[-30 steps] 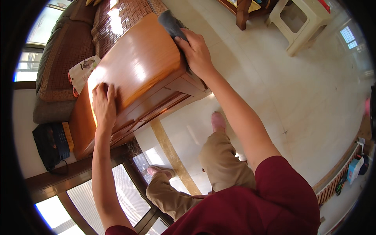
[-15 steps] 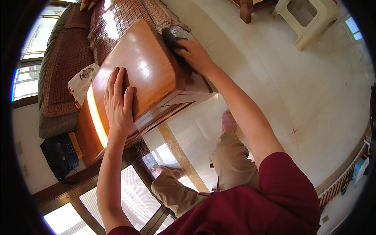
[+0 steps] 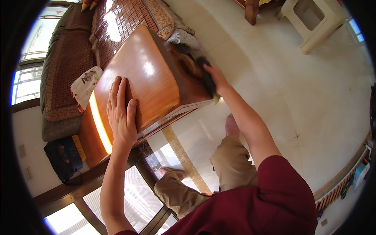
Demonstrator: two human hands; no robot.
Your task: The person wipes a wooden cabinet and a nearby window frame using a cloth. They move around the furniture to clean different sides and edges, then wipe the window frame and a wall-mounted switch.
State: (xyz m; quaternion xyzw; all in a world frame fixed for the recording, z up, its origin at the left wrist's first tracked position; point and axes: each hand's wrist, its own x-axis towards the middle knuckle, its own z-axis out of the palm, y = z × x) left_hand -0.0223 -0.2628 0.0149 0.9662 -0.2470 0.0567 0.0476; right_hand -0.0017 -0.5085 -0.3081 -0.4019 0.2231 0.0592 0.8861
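Note:
My left hand (image 3: 123, 111) lies flat on the glossy brown top of a wooden cabinet (image 3: 152, 88), fingers stretched and thumb apart. Around a dark cloth (image 3: 207, 78) the fingers of my right hand (image 3: 216, 80) are closed. That cloth is against the cabinet's dark end face, below the top's edge; motion blurs it somewhat, and a small yellow-green bit shows at its lower end. Part of the end face is hidden behind the cloth and hand. A bright strip of sunlight crosses the top beside my left wrist.
Beyond the cabinet stands a sofa with brown woven mats (image 3: 74, 74). A white printed cloth bag (image 3: 85, 84) leans at the cabinet's far edge, and a black bag (image 3: 60, 156) sits at its left end. On the tiled floor, a cream plastic stool (image 3: 313, 23) stands far right.
My right hand has moved the dark cloth along the end face, nearer to me and to the right. My left hand stays flat on the top. The whole view has shifted slightly.

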